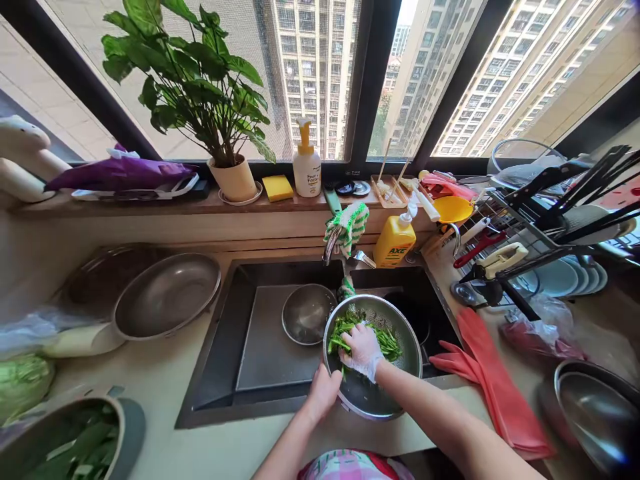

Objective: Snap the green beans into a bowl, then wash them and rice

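Observation:
A metal colander (373, 400) is tilted over the right part of the sink, with chopped green vegetable stalks (387, 340) heaped inside. My left hand (325, 390) grips its rim at the near left, thumb on the edge. Down in the greens is my right hand (361, 347), in a thin clear plastic glove, its fingers curled around some of the stalks; the fingertips are partly hidden. Left of the colander, a steel bowl (307, 317) rests in the sink basin (265, 360).
Behind the sink are the faucet (330, 243), draped with a striped cloth, and a yellow soap bottle (395, 241). Red rubber gloves (493, 387) lie to the right, below a dish rack (525, 220). A wide pan (170, 293) and a pot of cut greens (120, 427) are at left.

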`<action>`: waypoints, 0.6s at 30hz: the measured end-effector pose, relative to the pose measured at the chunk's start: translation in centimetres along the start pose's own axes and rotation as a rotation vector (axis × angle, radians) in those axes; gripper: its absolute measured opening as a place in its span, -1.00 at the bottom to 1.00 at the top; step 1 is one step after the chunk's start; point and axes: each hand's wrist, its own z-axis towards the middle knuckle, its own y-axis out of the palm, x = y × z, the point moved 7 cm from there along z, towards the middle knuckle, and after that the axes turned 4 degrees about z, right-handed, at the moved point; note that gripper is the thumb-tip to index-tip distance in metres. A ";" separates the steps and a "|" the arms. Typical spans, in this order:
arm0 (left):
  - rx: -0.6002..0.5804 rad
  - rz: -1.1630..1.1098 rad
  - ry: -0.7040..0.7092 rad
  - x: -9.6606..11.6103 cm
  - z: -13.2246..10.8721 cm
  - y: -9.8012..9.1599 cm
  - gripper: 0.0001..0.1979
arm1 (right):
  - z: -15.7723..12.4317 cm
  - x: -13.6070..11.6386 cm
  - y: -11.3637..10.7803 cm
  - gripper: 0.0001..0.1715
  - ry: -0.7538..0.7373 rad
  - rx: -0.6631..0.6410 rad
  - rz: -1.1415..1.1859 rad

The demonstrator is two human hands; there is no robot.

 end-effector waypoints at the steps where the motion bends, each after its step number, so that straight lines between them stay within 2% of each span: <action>1: -0.004 -0.042 -0.024 -0.2 0.0 0.1 -0.48 | 0.1 -0.1 -0.2 -0.64 0.008 -0.004 0.001; 4: -0.019 -0.203 -0.074 -0.4 -0.1 0.3 -0.51 | 0.1 -0.4 -1.4 -0.55 -0.006 -0.035 0.024; 7: -0.016 -0.347 -0.103 -0.7 -0.3 0.3 -0.55 | -1.2 -0.2 -3.0 -0.32 -0.067 -0.026 0.119; 8: -0.013 -0.379 -0.123 -0.9 -0.3 0.3 -0.57 | -1.8 0.4 -3.6 -0.26 -0.039 0.009 0.158; 10: -0.012 -0.414 -0.174 -1.6 -0.5 0.5 -0.59 | -2.8 3.1 -4.1 -0.27 0.163 0.099 0.230; 12: -0.007 -0.422 -0.197 -2.2 -0.6 0.7 -0.59 | -3.5 6.2 -3.7 -0.30 0.461 0.161 0.302; 14: 0.003 -0.407 -0.172 -2.3 -0.6 0.8 -0.56 | -3.2 7.7 -2.6 -0.27 0.694 0.153 0.400; 16: 0.011 -0.355 -0.141 -2.0 -0.6 0.8 -0.51 | -1.8 7.1 -1.7 -0.24 0.780 0.120 0.508; 18: 0.003 -0.281 -0.113 -1.3 -0.5 0.8 -0.44 | -0.1 5.0 -1.6 -0.25 0.730 0.129 0.551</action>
